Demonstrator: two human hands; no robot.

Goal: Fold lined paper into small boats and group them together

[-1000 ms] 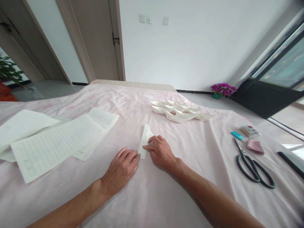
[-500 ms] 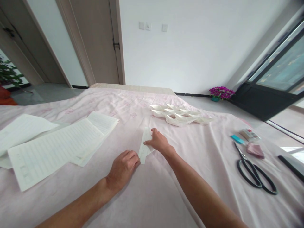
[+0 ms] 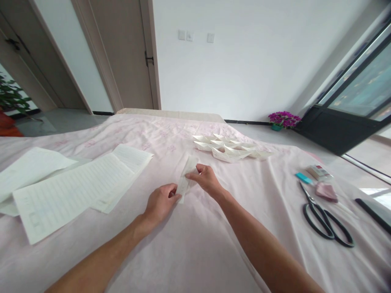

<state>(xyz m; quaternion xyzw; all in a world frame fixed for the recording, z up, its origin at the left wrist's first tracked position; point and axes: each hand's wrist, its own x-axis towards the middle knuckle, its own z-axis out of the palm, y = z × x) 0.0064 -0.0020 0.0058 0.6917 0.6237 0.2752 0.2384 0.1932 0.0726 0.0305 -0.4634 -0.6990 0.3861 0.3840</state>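
A narrow piece of folded paper [image 3: 183, 185] slants between my two hands over the pink cloth. My left hand [image 3: 162, 200] pinches its near end between thumb and fingers. Farther up, my right hand [image 3: 207, 179] grips its right edge, thumb on top and fingers behind. Beyond my right hand stand several folded paper boats [image 3: 227, 147], close together in rows. Lined sheets of paper [image 3: 73, 189] lie loosely overlapped to the left of my left hand.
Black-handled scissors [image 3: 324, 221] lie at the right, points away from me. Near them are a light blue item [image 3: 303, 178], a small wrapped packet [image 3: 319, 172], a folded pink cloth piece [image 3: 326, 191] and a dark flat object [image 3: 373, 213]. Pink patterned cloth [image 3: 189, 252] covers the surface.
The folded paper has shifted slightly away from me and looks narrower, its right-hand flap no longer showing. My left hand has turned, its thumb now visible on the paper.
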